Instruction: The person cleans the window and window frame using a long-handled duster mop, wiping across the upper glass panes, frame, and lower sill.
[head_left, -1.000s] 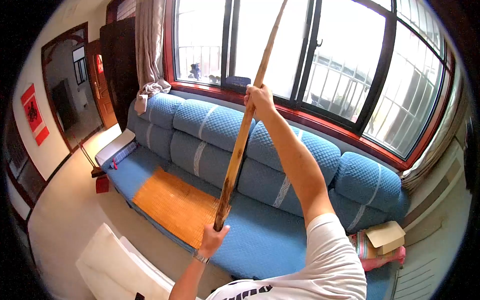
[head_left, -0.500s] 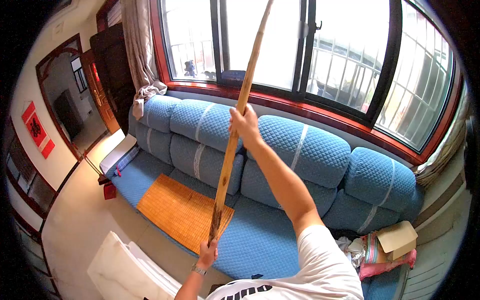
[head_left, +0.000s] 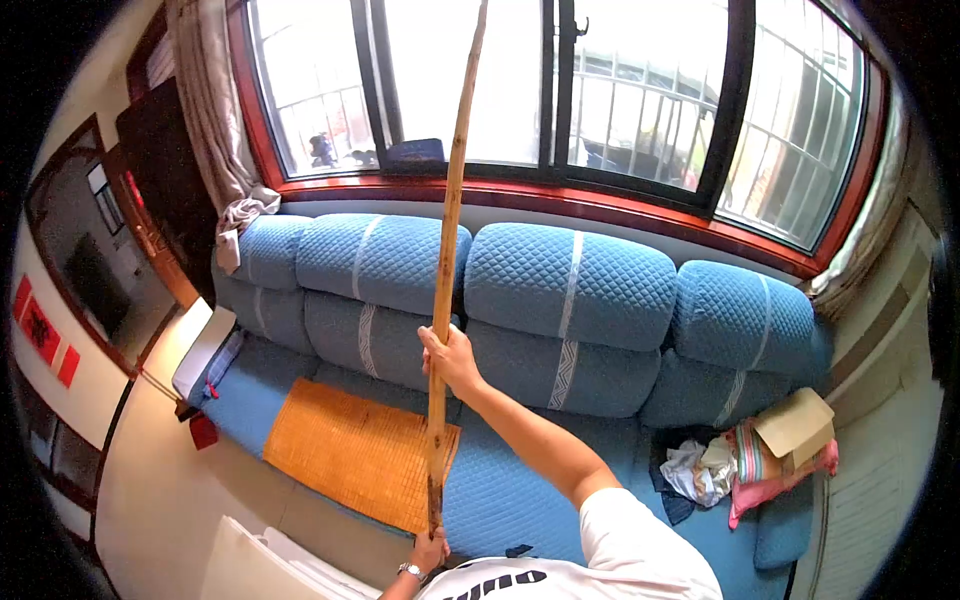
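A long wooden pole [head_left: 448, 230] stands nearly upright in front of me, its top running past the upper edge of the view. My right hand [head_left: 453, 357] is closed around its middle, arm stretched forward. Lower down, my left hand [head_left: 430, 550], with a watch on the wrist, grips the dark, worn bottom end. Behind the pole is a blue quilted sofa [head_left: 540, 490]. An orange-brown woven mat [head_left: 345, 440] lies on its seat, partly crossed by the pole.
Black-framed windows [head_left: 640, 100] with bars outside rise behind the sofa. Clothes [head_left: 695, 470], a pink striped cloth [head_left: 750, 490] and a cardboard piece [head_left: 795, 422] sit at the sofa's right end. A pale marble-like table [head_left: 250, 570] stands at lower left.
My right hand has come down and nearer along with the pole, which now stands more upright. My left hand has dropped lower. The view has shifted, with more of the sofa's right end visible.
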